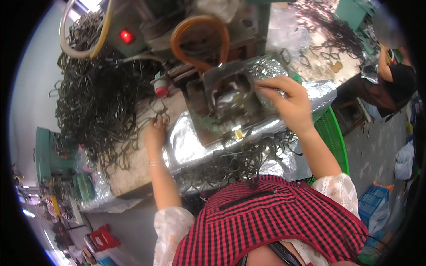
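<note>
My left hand point(154, 136) is at the left of the bench, its fingers closed on a dark eyeglass frame point(158, 107) beside the big heap. My right hand point(293, 103) reaches to the right side of a metal machine fixture point(231, 91). Its thumb and fingers come together in a pinch at the fixture's edge; what they hold, if anything, is hidden and blurred. A small brass-coloured piece point(239, 134) sits at the fixture's near edge.
A tall heap of dark eyeglass frames point(95, 97) stands at left; more frames point(237, 155) lie along the near edge on silver foil point(188, 139). A red button point(161, 91) and an orange hose point(177, 33) flank the fixture. A green basket point(330, 137) and another person point(384, 88) are at right.
</note>
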Demonstrator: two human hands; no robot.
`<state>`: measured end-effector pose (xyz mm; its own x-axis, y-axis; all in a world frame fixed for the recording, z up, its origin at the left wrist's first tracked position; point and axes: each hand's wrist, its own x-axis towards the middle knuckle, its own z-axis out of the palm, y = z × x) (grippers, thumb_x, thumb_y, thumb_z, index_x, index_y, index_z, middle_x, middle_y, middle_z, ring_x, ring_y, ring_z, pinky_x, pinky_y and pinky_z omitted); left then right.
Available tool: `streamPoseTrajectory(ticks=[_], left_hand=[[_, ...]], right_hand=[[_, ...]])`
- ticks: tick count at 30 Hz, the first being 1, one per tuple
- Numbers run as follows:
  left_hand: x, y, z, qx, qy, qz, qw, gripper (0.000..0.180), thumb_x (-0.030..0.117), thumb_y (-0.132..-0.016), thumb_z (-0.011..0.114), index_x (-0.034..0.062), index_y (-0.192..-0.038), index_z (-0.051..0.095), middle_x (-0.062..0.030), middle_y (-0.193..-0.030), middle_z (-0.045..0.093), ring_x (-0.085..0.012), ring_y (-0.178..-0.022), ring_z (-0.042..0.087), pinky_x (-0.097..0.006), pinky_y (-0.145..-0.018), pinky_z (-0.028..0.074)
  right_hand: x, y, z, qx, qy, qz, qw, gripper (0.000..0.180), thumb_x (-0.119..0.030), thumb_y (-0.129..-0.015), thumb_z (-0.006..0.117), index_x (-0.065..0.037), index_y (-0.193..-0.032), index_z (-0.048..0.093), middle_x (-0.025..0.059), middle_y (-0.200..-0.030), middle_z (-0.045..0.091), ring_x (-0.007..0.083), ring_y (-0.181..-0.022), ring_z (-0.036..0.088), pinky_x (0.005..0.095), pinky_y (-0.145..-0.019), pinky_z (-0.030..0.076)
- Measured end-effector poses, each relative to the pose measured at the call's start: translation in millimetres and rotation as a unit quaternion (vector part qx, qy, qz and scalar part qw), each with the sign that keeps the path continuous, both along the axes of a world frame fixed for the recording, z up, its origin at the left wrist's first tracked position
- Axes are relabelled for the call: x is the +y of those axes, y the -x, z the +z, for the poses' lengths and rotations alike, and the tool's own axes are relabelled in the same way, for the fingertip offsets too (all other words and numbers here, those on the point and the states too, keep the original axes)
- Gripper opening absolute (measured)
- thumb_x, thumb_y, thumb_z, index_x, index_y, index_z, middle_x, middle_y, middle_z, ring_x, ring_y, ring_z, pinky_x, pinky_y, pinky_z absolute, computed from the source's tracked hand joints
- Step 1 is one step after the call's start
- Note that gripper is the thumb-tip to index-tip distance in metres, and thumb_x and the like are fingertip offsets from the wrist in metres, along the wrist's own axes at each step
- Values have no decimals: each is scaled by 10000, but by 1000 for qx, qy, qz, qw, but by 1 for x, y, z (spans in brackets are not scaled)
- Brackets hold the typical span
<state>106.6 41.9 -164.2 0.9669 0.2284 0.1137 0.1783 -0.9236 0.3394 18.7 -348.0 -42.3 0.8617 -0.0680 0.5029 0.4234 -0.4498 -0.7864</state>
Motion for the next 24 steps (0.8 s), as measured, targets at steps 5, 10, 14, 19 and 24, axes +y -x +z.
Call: streamPoseTrajectory(ticks=[5,10,14,19,24], left_hand=[[-14,10,4,30,157,-107,981,415,323,-927,526,17,-1207,538,-203,-982,663,-357,-926,643,-392,-783,508],[-47,75,36,-103,626,-189,749,492,12,-832,627,-20,-1299,475,-117,-1153,586,-194,-1025,591,-319,-863,492],[-27,53,23,-46,656,-81,749,590,178,-942,535,22,-1458,297,-165,-1067,621,-211,-807,632,-319,-694,552],[-35,57,17,-104,531,-37,840,619,129,-970,525,47,-1487,194,-126,-883,655,-156,-614,614,-228,-514,482],[-86,87,117,-308,505,-177,787,283,66,-945,542,8,-1216,484,-141,-1052,601,-203,-782,641,-290,-674,555]], right_hand=[[34,-39,-16,22,-223,43,974,327,-47,-805,660,21,-1122,619,102,-966,690,159,-893,656,274,-814,501],[46,-38,-20,78,-322,65,941,393,-42,-810,659,17,-1189,572,90,-955,695,121,-917,641,248,-818,491],[54,-31,1,93,-360,102,923,412,-21,-817,649,23,-1214,547,78,-891,688,93,-874,624,225,-796,479],[69,-16,16,112,-405,78,904,433,31,-806,576,35,-1234,512,87,-936,667,115,-912,614,216,-818,459],[46,-7,15,39,-239,126,962,471,18,-752,518,2,-1222,530,160,-1113,628,238,-1047,606,343,-896,467]])
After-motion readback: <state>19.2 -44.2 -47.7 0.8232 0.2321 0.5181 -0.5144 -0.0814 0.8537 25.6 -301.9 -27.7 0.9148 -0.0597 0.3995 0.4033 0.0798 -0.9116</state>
